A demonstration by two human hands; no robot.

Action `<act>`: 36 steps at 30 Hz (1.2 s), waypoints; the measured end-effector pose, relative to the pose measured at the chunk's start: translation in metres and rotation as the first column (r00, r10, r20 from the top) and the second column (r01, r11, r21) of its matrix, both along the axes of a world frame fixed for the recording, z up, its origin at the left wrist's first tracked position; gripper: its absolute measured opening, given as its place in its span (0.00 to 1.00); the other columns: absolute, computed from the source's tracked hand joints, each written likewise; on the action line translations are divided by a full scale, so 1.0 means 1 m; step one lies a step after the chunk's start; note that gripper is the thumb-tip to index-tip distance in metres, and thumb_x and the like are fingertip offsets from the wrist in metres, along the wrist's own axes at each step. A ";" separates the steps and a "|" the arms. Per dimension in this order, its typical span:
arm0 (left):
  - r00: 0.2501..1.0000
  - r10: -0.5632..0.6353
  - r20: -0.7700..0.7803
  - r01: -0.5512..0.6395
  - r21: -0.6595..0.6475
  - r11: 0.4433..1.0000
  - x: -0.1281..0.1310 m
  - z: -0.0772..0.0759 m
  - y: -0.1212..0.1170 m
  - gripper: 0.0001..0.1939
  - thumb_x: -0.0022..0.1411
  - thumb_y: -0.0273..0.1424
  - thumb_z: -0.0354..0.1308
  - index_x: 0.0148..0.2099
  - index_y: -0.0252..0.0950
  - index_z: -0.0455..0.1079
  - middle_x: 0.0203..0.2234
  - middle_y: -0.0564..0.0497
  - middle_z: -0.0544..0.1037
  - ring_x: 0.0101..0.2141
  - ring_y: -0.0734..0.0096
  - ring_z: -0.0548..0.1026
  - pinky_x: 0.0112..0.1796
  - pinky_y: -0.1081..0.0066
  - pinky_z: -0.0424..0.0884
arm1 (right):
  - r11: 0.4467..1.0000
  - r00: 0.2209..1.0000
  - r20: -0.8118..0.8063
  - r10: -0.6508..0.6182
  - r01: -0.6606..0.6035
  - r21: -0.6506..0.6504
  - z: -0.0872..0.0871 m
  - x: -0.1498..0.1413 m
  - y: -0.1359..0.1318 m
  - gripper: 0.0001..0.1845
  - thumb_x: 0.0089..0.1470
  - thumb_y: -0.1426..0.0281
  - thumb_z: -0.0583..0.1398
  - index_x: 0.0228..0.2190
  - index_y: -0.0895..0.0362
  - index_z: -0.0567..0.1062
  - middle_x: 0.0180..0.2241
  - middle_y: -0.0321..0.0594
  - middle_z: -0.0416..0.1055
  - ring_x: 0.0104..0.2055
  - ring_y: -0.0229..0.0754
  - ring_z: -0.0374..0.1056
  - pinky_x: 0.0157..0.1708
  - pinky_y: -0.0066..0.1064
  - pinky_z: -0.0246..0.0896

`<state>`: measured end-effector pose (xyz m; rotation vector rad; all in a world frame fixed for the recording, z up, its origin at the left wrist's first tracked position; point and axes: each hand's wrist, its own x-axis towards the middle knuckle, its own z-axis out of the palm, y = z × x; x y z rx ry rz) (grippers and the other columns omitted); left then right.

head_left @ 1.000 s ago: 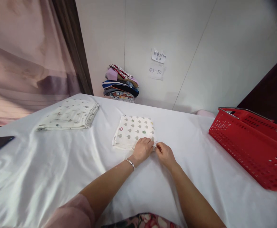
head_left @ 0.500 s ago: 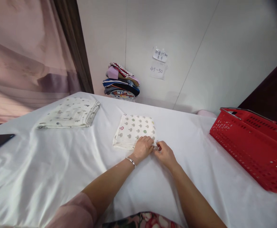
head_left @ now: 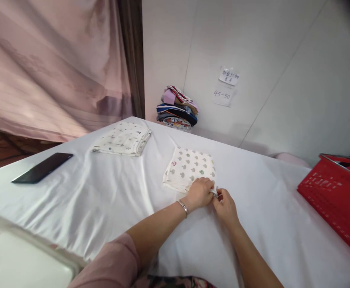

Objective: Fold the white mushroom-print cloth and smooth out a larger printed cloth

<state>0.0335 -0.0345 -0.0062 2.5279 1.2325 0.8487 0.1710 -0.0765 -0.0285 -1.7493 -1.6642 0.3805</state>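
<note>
A folded white cloth [head_left: 189,165] with grey, green and red mushroom-like prints lies flat in front of me on the white-covered table [head_left: 117,188]. My left hand [head_left: 200,193] rests over its near right corner, fingers curled on the layers there. Beside it, my right hand [head_left: 225,204] pinches the edge of that same corner between thumb and fingers. The fingertips of both hands nearly meet, and part of the corner is hidden beneath them. Further left lies a second folded white cloth [head_left: 122,139] with small dark prints, which neither hand touches.
A black phone [head_left: 43,168] lies at the table's left. On the right stands a red plastic basket [head_left: 337,200] with a metal handle. Behind the table's far edge rises a stack of folded clothes [head_left: 177,108]. A pink curtain [head_left: 57,60] hangs at left; paper notes [head_left: 225,86] are on the wall.
The view has turned to the left, so more of the phone and curtain shows and less of the basket. Both hands stay at the cloth's near right corner.
</note>
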 end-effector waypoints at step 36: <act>0.922 0.194 -0.336 -0.090 0.303 0.949 -0.095 -0.004 0.006 0.09 0.55 0.18 0.46 0.35 0.34 0.62 0.32 0.48 0.67 0.34 0.66 0.63 0.35 0.66 0.58 | 0.998 0.977 0.214 -0.020 0.009 0.056 -0.003 -0.005 -0.004 0.11 0.49 0.63 0.49 0.32 0.53 0.66 0.36 0.36 0.65 0.34 0.39 0.64 0.27 0.28 0.56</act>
